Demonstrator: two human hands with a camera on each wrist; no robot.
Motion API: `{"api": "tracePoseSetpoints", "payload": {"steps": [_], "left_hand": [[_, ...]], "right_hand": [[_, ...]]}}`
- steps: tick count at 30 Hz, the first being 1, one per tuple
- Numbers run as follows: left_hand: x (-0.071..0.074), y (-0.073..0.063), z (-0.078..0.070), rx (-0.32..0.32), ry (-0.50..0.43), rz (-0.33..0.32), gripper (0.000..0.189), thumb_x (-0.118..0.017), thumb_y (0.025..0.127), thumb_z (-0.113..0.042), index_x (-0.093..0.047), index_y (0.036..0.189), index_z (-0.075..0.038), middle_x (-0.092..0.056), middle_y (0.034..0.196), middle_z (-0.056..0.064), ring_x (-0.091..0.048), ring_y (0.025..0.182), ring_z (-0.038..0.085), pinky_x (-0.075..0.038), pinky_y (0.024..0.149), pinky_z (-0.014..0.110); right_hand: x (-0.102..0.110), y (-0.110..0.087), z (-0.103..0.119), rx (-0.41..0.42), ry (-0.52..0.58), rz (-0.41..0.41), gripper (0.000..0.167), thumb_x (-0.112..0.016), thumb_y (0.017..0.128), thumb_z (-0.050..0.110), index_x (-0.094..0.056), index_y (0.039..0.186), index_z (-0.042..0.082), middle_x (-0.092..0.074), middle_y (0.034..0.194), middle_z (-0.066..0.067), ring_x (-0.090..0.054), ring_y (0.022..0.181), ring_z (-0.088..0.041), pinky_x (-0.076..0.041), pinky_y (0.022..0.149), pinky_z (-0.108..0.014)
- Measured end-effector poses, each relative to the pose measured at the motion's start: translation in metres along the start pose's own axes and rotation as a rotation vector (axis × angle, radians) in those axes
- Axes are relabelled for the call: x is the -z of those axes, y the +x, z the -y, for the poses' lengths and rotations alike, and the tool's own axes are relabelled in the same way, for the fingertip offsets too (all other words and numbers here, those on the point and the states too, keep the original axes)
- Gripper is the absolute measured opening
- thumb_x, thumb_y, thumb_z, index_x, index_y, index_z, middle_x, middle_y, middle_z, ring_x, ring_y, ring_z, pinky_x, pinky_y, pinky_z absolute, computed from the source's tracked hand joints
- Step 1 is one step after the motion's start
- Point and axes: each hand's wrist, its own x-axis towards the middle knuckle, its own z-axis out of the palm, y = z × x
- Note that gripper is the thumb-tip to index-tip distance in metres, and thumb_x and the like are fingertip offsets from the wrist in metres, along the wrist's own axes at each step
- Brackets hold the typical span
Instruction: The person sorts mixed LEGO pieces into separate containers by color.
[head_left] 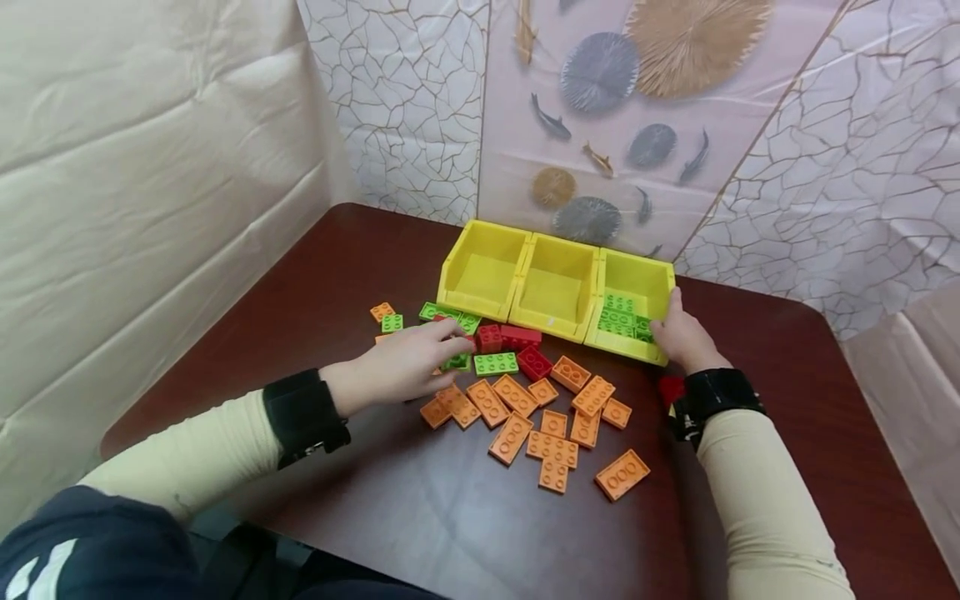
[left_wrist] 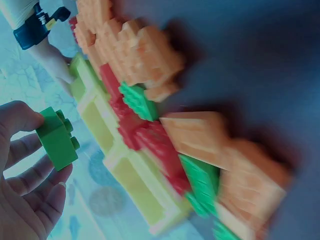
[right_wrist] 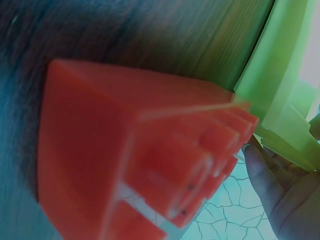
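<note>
My left hand is over the left part of the brick pile. In the left wrist view, the thumb and fingers of that hand pinch a green toy brick, its studs facing away from the palm. At the right end of the row of bins, my right hand grips the side wall of the right yellow bin, thumb toward the inside. Several green bricks lie inside this bin. A red brick stands on the table near the right wrist, large and close in the right wrist view.
Left of that bin stand a middle yellow bin and a left yellow bin, joined in a row. Loose orange bricks, red bricks and green bricks lie before them on the brown table. A patterned wall covering hangs behind.
</note>
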Motion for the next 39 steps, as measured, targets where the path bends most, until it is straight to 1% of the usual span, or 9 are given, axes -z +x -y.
{"api": "tracePoseSetpoints", "payload": {"steps": [4, 8, 13, 17, 21, 25, 32, 36, 39], "left_hand": [[-0.006, 0.054, -0.006, -0.054, -0.023, -0.017, 0.036, -0.062, 0.089, -0.019, -0.056, 0.122, -0.008, -0.054, 0.105, 0.003, -0.053, 0.085, 0.012, -0.046, 0.074, 0.024], [-0.015, 0.125, -0.02, -0.069, 0.009, -0.009, 0.04, -0.061, 0.09, -0.024, -0.053, 0.126, -0.008, -0.056, 0.11, 0.003, -0.055, 0.093, 0.013, -0.045, 0.08, 0.024], [-0.04, 0.205, -0.037, -0.036, 0.085, 0.014, 0.037, -0.059, 0.092, -0.028, -0.054, 0.125, -0.013, -0.056, 0.111, -0.001, -0.057, 0.092, 0.011, -0.046, 0.075, 0.023], [-0.06, 0.25, -0.044, 0.007, 0.106, 0.082, 0.037, -0.057, 0.093, -0.025, -0.052, 0.128, -0.014, -0.055, 0.115, -0.001, -0.057, 0.094, 0.01, -0.047, 0.074, 0.023], [-0.079, 0.28, -0.045, 0.065, 0.128, 0.163, 0.033, -0.05, 0.096, -0.017, -0.052, 0.13, -0.014, -0.053, 0.121, 0.0, -0.056, 0.097, 0.01, -0.047, 0.074, 0.023], [-0.099, 0.302, -0.045, 0.142, 0.138, 0.209, 0.03, -0.042, 0.1, -0.015, -0.053, 0.127, -0.015, -0.053, 0.122, 0.0, -0.056, 0.097, 0.011, -0.048, 0.073, 0.025], [-0.127, 0.323, -0.051, 0.249, 0.162, 0.22, 0.032, -0.042, 0.1, -0.017, -0.052, 0.13, -0.016, -0.053, 0.124, 0.002, -0.056, 0.102, 0.014, -0.05, 0.075, 0.029], [-0.147, 0.331, -0.046, 0.262, 0.167, 0.213, 0.031, -0.045, 0.099, -0.02, -0.055, 0.128, -0.018, -0.053, 0.122, 0.003, -0.058, 0.098, 0.015, -0.051, 0.073, 0.029], [-0.155, 0.336, -0.043, 0.261, 0.173, 0.221, 0.029, -0.048, 0.098, -0.021, -0.057, 0.125, -0.021, -0.055, 0.12, 0.001, -0.058, 0.095, 0.015, -0.05, 0.074, 0.031]], "right_hand": [[0.0, 0.001, -0.001, -0.005, 0.01, -0.007, 0.075, -0.031, 0.098, 0.021, 0.029, 0.138, 0.0, -0.04, 0.124, -0.041, -0.05, 0.094, -0.039, -0.04, 0.077, -0.047], [0.0, -0.001, -0.004, -0.014, 0.011, -0.016, 0.075, -0.032, 0.098, 0.021, 0.028, 0.139, 0.001, -0.041, 0.124, -0.039, -0.051, 0.091, -0.037, -0.041, 0.075, -0.044], [-0.005, -0.004, -0.008, -0.033, -0.002, -0.028, 0.074, -0.032, 0.099, 0.02, 0.025, 0.14, 0.0, -0.047, 0.119, -0.036, -0.054, 0.085, -0.033, -0.041, 0.069, -0.041], [-0.006, -0.004, -0.008, -0.016, -0.01, -0.047, 0.073, -0.033, 0.098, 0.018, 0.022, 0.141, -0.002, -0.05, 0.115, -0.034, -0.055, 0.085, -0.033, -0.042, 0.07, -0.042], [-0.005, -0.004, -0.008, 0.003, -0.005, -0.062, 0.073, -0.034, 0.099, 0.018, 0.022, 0.142, -0.001, -0.051, 0.113, -0.032, -0.054, 0.086, -0.032, -0.041, 0.071, -0.043], [-0.003, -0.005, -0.009, -0.001, 0.001, -0.064, 0.073, -0.033, 0.099, 0.019, 0.022, 0.142, 0.001, -0.055, 0.098, -0.026, -0.054, 0.076, -0.03, -0.04, 0.068, -0.04], [-0.004, -0.007, -0.008, 0.001, 0.005, -0.086, 0.073, -0.036, 0.097, 0.019, 0.018, 0.143, -0.001, -0.056, 0.1, -0.024, -0.054, 0.079, -0.029, -0.041, 0.068, -0.04], [-0.005, -0.006, -0.008, -0.006, 0.007, -0.09, 0.073, -0.036, 0.097, 0.019, 0.018, 0.144, 0.0, -0.055, 0.109, -0.027, -0.054, 0.081, -0.03, -0.041, 0.069, -0.04], [-0.004, -0.005, -0.01, -0.015, 0.009, -0.095, 0.074, -0.036, 0.097, 0.019, 0.017, 0.144, 0.001, -0.051, 0.118, -0.029, -0.054, 0.085, -0.031, -0.042, 0.07, -0.04]]}}
